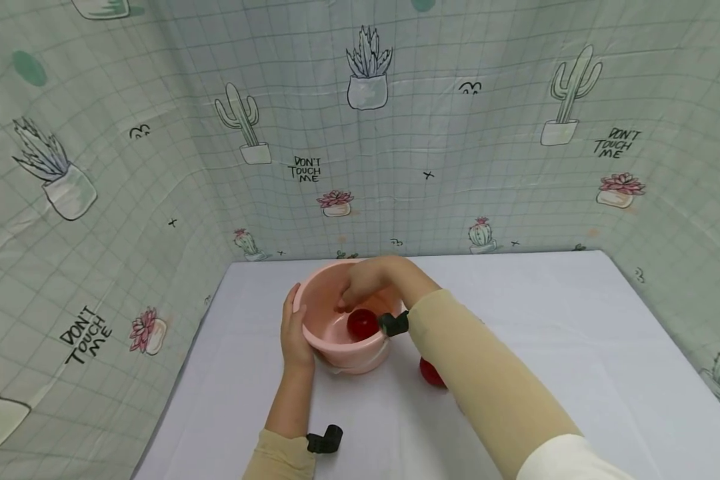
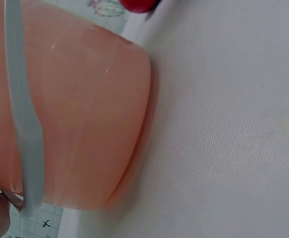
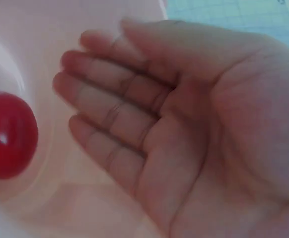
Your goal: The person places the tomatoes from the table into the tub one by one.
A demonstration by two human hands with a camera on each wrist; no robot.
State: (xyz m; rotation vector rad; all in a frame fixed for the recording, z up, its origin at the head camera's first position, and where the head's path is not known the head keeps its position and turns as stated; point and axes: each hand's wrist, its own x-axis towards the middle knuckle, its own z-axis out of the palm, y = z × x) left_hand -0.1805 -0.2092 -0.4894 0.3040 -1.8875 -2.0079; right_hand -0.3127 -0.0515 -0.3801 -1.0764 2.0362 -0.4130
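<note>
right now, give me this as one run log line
left hand: holds pink bucket; right hand: inside bucket, empty; red object: in bucket; second red object: on table

A white worktop (image 1: 546,320) is enclosed by pale green, grid-patterned fabric (image 1: 408,143), hung beyond the far edge and along the left and right edges. The cloth is printed with tall potted cacti (image 1: 240,123), spiky plants (image 1: 368,70), pink succulents (image 1: 335,203) and the words "DON'T TOUCH ME" (image 1: 305,169). Rounded cacti (image 1: 482,235) are drawn just above the worktop's far edge. The left-hand drape is marked by creases and a green spot (image 1: 29,68). A fine weave is revealed on the worktop's surface, which is lit softly and evenly.
</note>
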